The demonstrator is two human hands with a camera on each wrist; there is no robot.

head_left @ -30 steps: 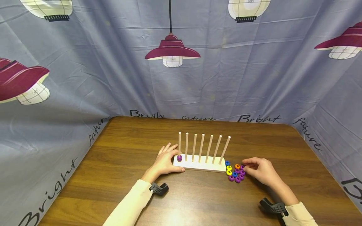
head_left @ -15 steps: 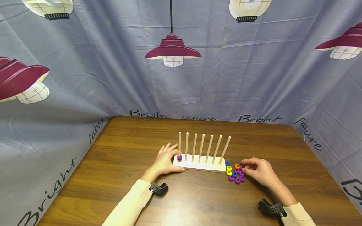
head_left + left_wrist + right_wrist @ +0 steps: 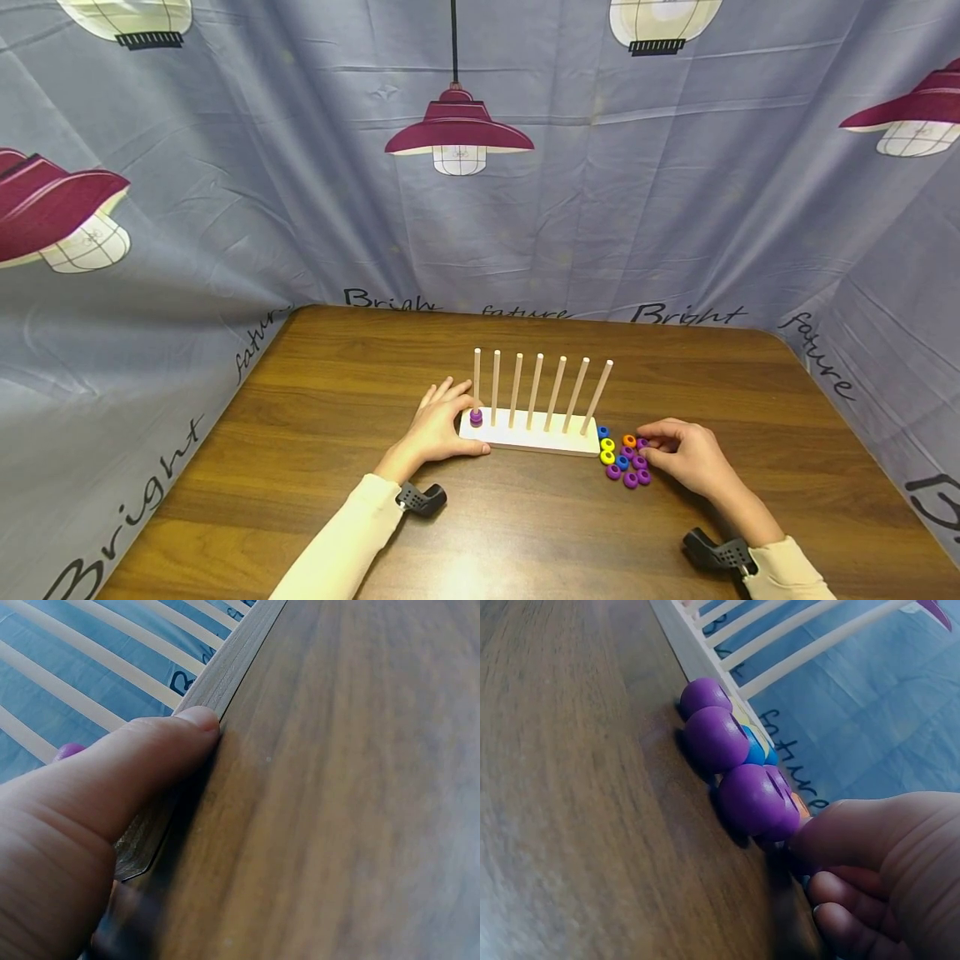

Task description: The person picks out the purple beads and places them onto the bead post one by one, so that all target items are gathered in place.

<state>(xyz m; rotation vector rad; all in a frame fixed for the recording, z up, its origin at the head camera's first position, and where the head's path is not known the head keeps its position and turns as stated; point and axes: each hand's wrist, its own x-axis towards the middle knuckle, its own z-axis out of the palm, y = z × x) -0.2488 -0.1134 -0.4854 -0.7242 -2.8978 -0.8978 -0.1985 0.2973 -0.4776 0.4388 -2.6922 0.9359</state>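
A pale wooden peg board (image 3: 528,433) with a row of upright pegs stands mid-table. Its leftmost peg carries purple beads (image 3: 476,418) stacked at the base. My left hand (image 3: 433,429) grips the board's left end; in the left wrist view the thumb (image 3: 150,761) presses the board's front edge. To the right of the board, my right hand (image 3: 688,454) has thumb and forefinger around a purple bead (image 3: 642,444) at the edge of the loose pile. In the right wrist view the thumb hides most of that bead, and other purple beads (image 3: 751,799) sit beside it.
Loose beads lie against the board's right end: yellow (image 3: 607,457), blue (image 3: 622,462), orange (image 3: 629,441) and several purple (image 3: 631,481). The wooden table (image 3: 525,533) is bordered by a grey-blue curtain (image 3: 480,233) behind and at both sides.
A few purple beads near the right fingertips have shifted slightly. The right hand has barely moved left; the left hand stays on the board.
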